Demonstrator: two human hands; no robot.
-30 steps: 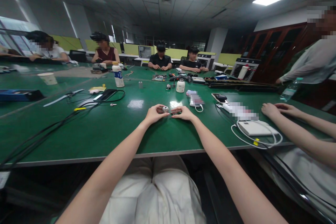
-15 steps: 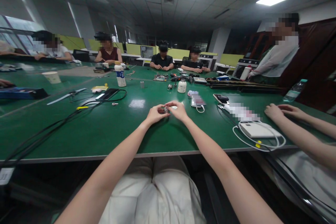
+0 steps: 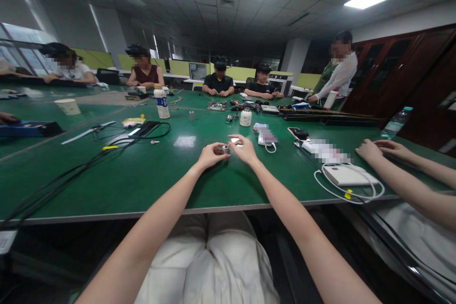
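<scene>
A small silvery metal cylinder (image 3: 225, 150) stands on the green table in front of me, a dark opening visible in its top. Around its left side curl the thumb and fingers of my left hand (image 3: 210, 156), which is closed on it. My right hand (image 3: 244, 149) is just to the right of the cylinder, thumb and index finger apart. Whether its thumb tip touches the metal is hard to tell. Farther back, a similar metal cylinder (image 3: 192, 115) stands by itself.
Beyond my hands stand a small white jar (image 3: 245, 117) and a blue-and-white bottle (image 3: 163, 103). Black cables (image 3: 85, 161) cross the left side. At right lie a white power bank (image 3: 347, 175) with its cable and a neighbour's hands (image 3: 370, 150). The table's front edge (image 3: 213, 210) is close to me.
My right fingers have come off the cylinder's top and moved slightly right, opening apart. The left hand keeps its hold. The standing person at right has shifted left.
</scene>
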